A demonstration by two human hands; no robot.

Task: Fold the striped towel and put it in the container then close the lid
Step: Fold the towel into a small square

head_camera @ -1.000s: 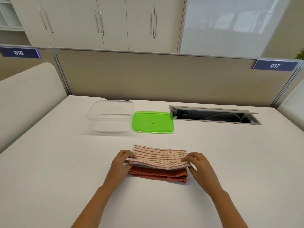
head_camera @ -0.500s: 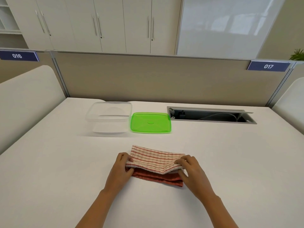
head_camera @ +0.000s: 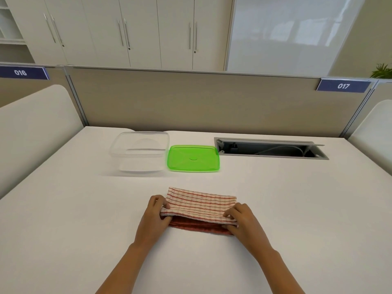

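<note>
The striped towel [head_camera: 200, 205], white with red stripes on top and a dark red underside, lies folded into a long band on the white table. My left hand [head_camera: 153, 217] pinches its left end and my right hand [head_camera: 241, 221] pinches its right end at the near edge. Farther back stands the clear plastic container [head_camera: 139, 153], open and with nothing in it. Its green lid [head_camera: 193, 158] lies flat on the table just right of it.
An open cable slot [head_camera: 269, 148] is sunk into the white table [head_camera: 84, 219] at the back right. A beige partition [head_camera: 191, 100] runs along the far edge, with white rounded dividers at both sides.
The top striped layer has been drawn slightly toward me over the red layer. Both hands keep hold of the towel's ends; the right hand shifted a little inward.
</note>
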